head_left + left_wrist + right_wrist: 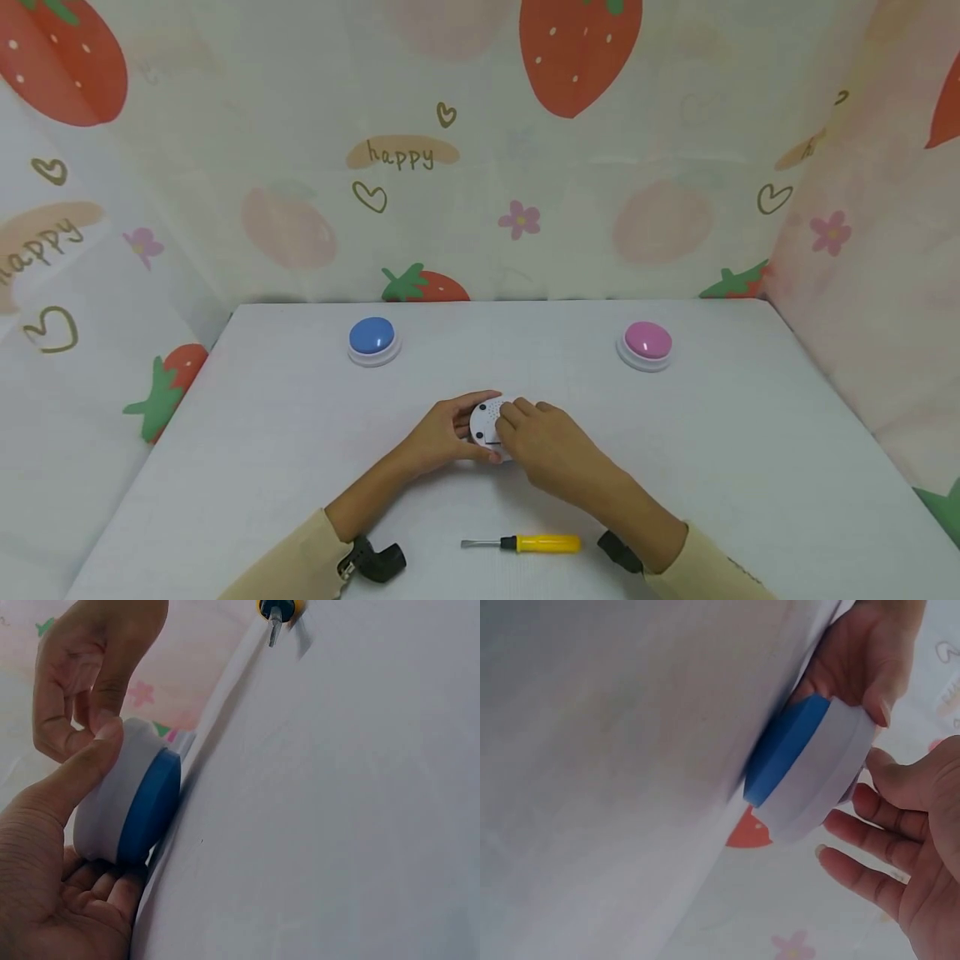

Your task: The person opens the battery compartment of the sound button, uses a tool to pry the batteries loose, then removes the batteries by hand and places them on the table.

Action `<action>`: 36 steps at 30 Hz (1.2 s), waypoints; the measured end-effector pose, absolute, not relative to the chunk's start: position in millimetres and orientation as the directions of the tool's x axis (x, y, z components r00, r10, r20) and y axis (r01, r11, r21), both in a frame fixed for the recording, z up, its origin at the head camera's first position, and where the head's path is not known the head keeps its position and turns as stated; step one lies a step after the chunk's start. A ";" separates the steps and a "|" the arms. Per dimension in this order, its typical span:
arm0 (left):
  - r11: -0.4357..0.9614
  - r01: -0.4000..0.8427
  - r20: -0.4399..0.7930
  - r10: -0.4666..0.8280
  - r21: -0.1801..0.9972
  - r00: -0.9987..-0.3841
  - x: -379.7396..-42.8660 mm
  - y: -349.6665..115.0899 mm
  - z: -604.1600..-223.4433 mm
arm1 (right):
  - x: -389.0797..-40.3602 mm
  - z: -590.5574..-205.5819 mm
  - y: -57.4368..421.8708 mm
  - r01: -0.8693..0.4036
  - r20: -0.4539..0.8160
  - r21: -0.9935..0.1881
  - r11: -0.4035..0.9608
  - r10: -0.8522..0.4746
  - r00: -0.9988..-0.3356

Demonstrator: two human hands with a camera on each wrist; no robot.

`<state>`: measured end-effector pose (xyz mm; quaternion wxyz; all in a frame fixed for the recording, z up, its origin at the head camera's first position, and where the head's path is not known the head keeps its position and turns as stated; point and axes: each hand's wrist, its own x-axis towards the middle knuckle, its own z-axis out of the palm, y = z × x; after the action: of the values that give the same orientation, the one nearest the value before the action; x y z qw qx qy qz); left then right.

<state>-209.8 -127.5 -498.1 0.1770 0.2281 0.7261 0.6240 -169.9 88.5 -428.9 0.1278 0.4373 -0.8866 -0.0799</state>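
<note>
A round push button (483,421) with a white base and blue top (154,806) is turned face down just over the table. Its perforated underside, with dark screw holes or feet, faces up in the head view. My left hand (442,433) grips the base by its rim, thumb on the near side and fingers around the far side. Bent over the underside, my right hand (551,442) pinches at the battery cover (849,793) with thumb and forefinger; the right hand hides much of that cover. A yellow-handled screwdriver (543,544) lies on the table nearer to me.
Farther back on the white table (247,400) stand a blue push button (372,337) at left and a pink push button (647,341) at right. Strawberry-patterned cloth (480,225) walls the table at the back and both sides.
</note>
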 end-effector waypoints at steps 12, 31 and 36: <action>0.113 0.107 0.028 0.546 0.988 -0.837 -208.1 -126.0 -496.4 | -170.5 -423.4 94.5 -0.766 0.135 0.185 0.616 -0.788 -0.601; 0.171 0.105 0.001 0.516 0.980 -0.856 -205.3 -126.5 -496.8 | -167.3 -421.3 141.7 -0.722 0.282 0.093 0.685 -0.714 -0.641; 0.186 0.111 -0.002 0.520 0.976 -0.854 -205.2 -125.5 -495.7 | -167.2 -421.6 166.1 -0.690 0.305 0.106 0.716 -0.684 -0.663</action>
<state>-205.2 -125.5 -495.7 0.1696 0.2098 0.7510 0.6027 -167.2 166.1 -421.6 0.1633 0.3766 -0.9118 0.0091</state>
